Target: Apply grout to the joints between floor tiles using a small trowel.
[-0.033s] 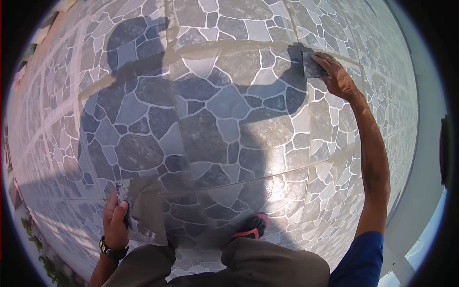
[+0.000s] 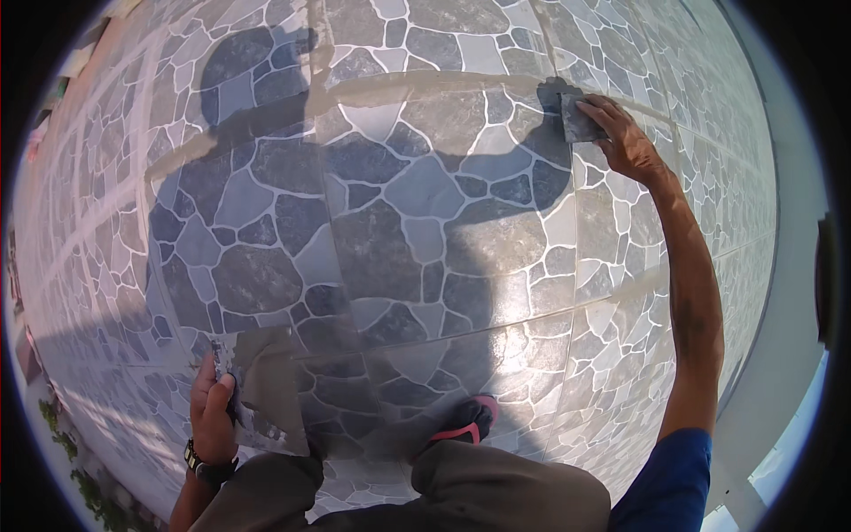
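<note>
At the lower left, my left hand (image 2: pixel 213 412) is closed round the grip of a flat rectangular trowel (image 2: pixel 292 426). A thick smear of grey grout (image 2: pixel 268 377) lies on its plate. My right arm reaches far out to the upper right, where my right hand (image 2: pixel 625 142) presses a small square grey scraper (image 2: pixel 581 122) against the tiled floor, thumb and fingers gripping its edge. The scraper lies next to a wet band of grout (image 2: pixel 425 82) that runs along a tile joint. Its underside is hidden.
Stone-patterned tiles (image 2: pixel 425 191) with pale lines cover the floor, and my shadow falls across them. My foot in a dark sandal with pink straps (image 2: pixel 470 430) stands near the bottom middle. A pale wall (image 2: pixel 780 293) borders the right side; green plants (image 2: pixel 93 496) edge the lower left.
</note>
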Available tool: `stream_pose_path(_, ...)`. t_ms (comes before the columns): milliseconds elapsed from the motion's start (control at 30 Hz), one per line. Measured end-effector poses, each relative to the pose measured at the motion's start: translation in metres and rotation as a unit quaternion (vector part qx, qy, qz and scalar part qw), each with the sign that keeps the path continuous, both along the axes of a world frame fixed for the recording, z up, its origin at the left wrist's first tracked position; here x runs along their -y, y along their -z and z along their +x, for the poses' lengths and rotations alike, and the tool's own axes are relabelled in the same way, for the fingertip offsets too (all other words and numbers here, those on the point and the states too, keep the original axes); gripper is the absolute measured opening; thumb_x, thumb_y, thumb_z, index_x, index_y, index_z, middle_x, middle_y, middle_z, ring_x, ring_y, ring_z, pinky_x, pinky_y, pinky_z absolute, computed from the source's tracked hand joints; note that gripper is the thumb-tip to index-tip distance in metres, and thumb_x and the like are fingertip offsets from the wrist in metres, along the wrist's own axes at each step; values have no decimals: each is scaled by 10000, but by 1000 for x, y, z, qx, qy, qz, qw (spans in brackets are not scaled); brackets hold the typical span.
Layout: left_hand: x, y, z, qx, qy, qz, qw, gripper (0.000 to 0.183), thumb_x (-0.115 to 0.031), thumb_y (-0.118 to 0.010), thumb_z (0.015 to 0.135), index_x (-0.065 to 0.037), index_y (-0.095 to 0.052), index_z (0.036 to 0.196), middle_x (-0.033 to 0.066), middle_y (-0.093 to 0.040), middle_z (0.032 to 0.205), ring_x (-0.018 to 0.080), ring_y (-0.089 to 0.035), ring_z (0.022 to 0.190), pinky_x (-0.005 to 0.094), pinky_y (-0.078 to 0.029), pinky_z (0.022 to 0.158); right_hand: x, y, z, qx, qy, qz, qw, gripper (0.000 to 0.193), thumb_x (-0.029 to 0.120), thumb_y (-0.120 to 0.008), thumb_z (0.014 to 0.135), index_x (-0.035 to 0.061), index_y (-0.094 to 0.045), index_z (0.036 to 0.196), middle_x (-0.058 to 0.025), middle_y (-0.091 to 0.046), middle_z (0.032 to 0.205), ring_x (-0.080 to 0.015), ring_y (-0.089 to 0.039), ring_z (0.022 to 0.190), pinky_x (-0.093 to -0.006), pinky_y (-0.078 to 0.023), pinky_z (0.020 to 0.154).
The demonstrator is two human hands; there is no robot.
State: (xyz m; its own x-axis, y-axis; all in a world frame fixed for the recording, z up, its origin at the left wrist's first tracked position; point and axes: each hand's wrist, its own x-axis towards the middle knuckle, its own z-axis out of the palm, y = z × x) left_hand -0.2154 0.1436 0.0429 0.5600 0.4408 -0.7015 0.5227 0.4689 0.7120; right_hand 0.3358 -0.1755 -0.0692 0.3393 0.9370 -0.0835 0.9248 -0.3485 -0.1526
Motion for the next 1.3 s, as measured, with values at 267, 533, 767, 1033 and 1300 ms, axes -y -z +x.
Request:
stream_pose_path(267, 22, -5, -4, -20, -49, 30, 998, 558, -155, -445, 876, 74, -360, 1377, 124, -548, 1219, 172, -550, 1028, 284, -438, 901, 10, -10, 22, 42, -13, -112, 993, 630, -78, -669, 728, 101, -504, 1309, -155, -448, 1392, -357, -435, 1277, -410, -414, 1052)
stream_pose_path(533, 32, -8, -7, -21, -86, 46, 995, 537, -151, -463, 882, 89, -373, 1354, 126, -586, 1192, 162, -571, 1024, 270, -437, 907, -5, -27, 40, 7, 129, -140, 982, 632, -70, -664, 736, 92, -504, 1326, -165, -526, 1320, -345, -491, 1230, -394, -415, 1046)
stream_pose_path(767, 34, -9, -2, -6, -81, 34, 996, 520, -162, -475, 879, 83, -400, 1332, 125, -588, 1179, 166, -573, 1018, 275, -440, 902, -11, -30, 56, -74, 239, -70, 966, 400, 153, -612, 859, 55, -584, 1245, -155, -656, 1044, -250, -648, 859, -361, -524, 802)
stream_pose_path(1033, 34, -7, 1, -12, -74, 22, 997, 496, -170, -479, 877, 77, -425, 1304, 116, -596, 1157, 163, -568, 1006, 273, -429, 905, -31, -8, 62, -18, 240, -61, 969, 385, 316, -574, 868, 51, -656, 1134, -198, -692, 914, -336, -671, 827, -407, -513, 780)
stream_pose_path(1300, 34, -13, -2, -21, -85, 36, 996, 503, -161, -479, 872, 73, -423, 1314, 113, -597, 1165, 164, -575, 1007, 271, -443, 893, -24, -29, 49, -188, 306, -134, 924, 378, 324, -590, 861, -14, -659, 1017, -157, -628, 709, -241, -649, 670, -375, -506, 526)
